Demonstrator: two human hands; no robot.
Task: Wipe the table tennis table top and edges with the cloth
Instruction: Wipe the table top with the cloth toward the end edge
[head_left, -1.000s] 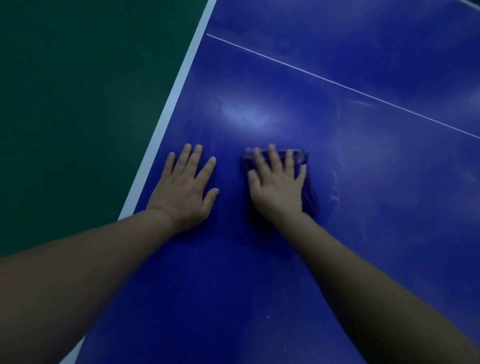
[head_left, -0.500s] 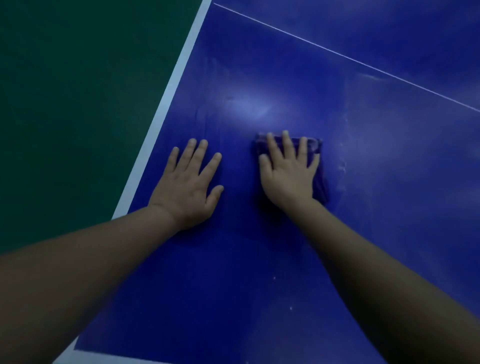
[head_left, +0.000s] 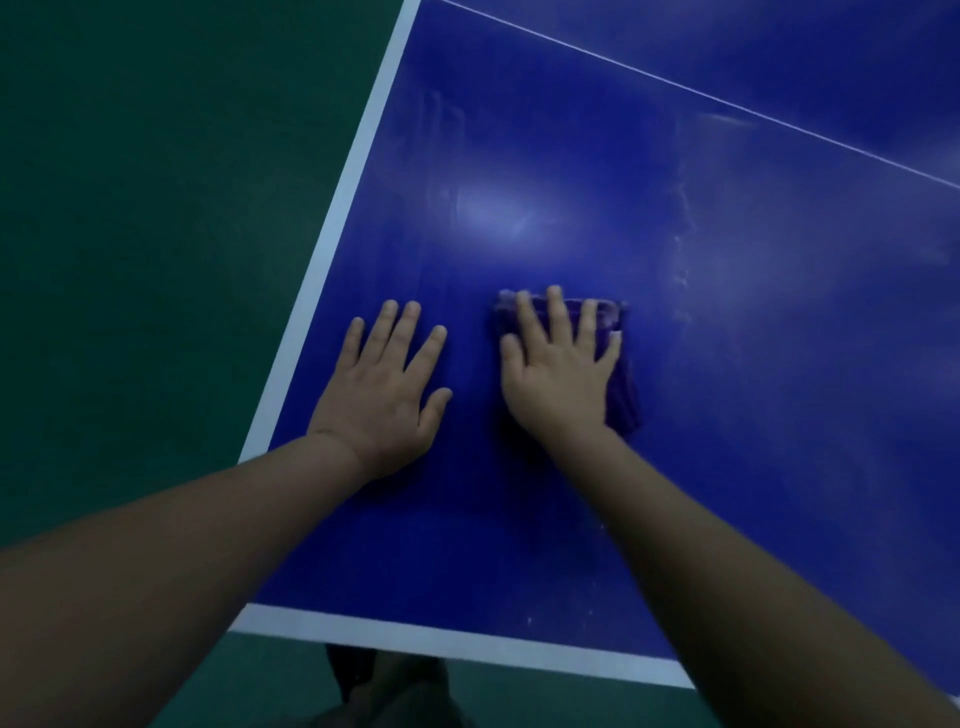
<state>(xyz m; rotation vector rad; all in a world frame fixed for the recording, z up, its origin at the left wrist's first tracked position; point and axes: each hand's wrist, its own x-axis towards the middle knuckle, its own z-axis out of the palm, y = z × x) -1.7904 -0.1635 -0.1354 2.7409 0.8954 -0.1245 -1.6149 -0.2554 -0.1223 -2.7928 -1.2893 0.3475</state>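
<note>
The blue table tennis table (head_left: 571, 519) fills the view, with a white band along its left side (head_left: 332, 218) and near end (head_left: 467, 644). A folded purple cloth (head_left: 621, 400) lies flat on the top near the left corner. My right hand (head_left: 558, 379) presses flat on the cloth with fingers spread; only the cloth's far and right edges show. My left hand (head_left: 384, 395) rests palm down on the bare top just left of it, close to the side band, holding nothing.
A thin white centre line (head_left: 727, 104) crosses the top at the back right. Pale dusty streaks (head_left: 680, 249) run right of the cloth. Green floor (head_left: 156, 260) lies left of and below the table. My foot (head_left: 384, 686) shows under the near edge.
Both hands and the cloth have come back toward the near end of the table. The near white edge and the floor below it have come into view.
</note>
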